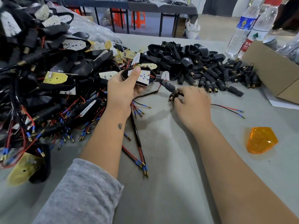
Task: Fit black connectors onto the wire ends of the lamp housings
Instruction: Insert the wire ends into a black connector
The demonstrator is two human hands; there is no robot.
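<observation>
Connector fitting, mid-step at desk (169, 159).
Left hand (120, 91) gripped lamp housing (140, 76), thumb on its LED board; right hand (192, 104) pinched black connector (173, 96) at wire end, near loose connector pile (226, 76).

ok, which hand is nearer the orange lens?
Right. The right hand is up and left of the orange lens, apart from it; the left hand lies farther left, gripping a lamp housing.

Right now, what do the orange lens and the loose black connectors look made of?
Orange lens: translucent amber plastic, probably; glossy, light passes through, faceted inside.
Black connectors: matte black rubber or soft plastic sleeves, can't tell which; brass-coloured metal ends glint.
</observation>
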